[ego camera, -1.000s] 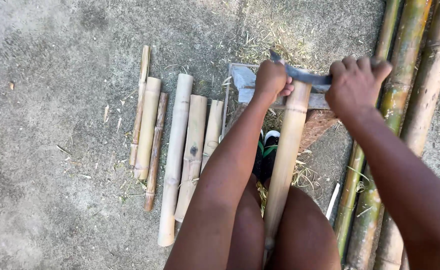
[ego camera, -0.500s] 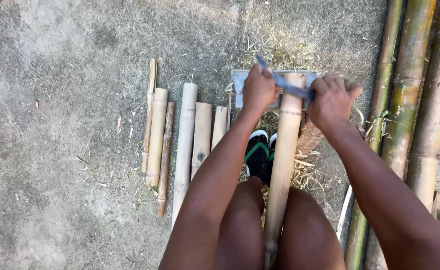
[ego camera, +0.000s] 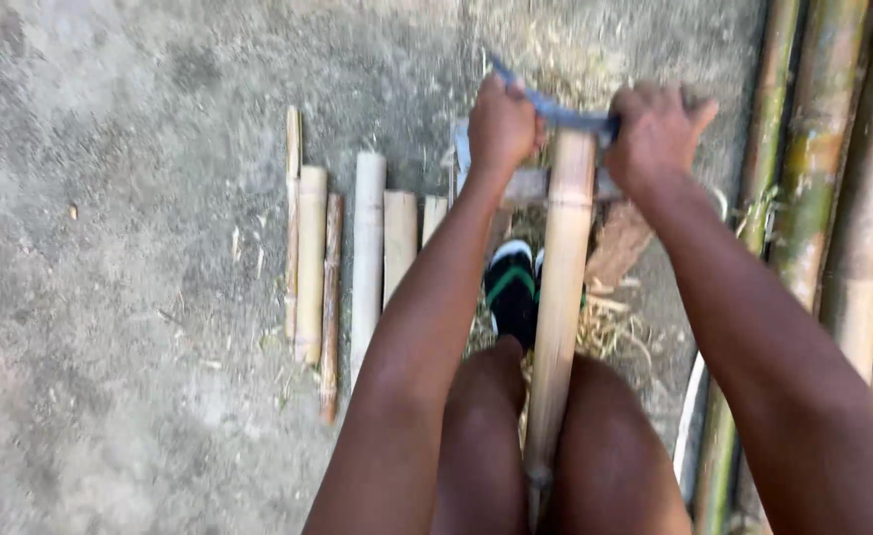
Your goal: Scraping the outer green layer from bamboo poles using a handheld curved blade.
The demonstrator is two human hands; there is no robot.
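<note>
A long pale bamboo pole (ego camera: 561, 297) runs between my knees, its far end propped on a small block (ego camera: 531, 183). A grey metal blade (ego camera: 555, 107) lies across that far end. My left hand (ego camera: 501, 124) is shut on the blade's left end. My right hand (ego camera: 654, 134) grips the blade's right end, fingers curled over it. Both hands press at the pole's tip.
Several split bamboo slats (ego camera: 357, 258) lie side by side on the concrete ground at left. Thick green bamboo poles (ego camera: 813, 188) lie along the right edge. A foot in a black sandal (ego camera: 512, 287) is under the pole, with shavings (ego camera: 610, 332) around it.
The view has shifted so the hands, blade and pole tip sit higher in frame. Both hands keep their grip on the blade across the pole's end.
</note>
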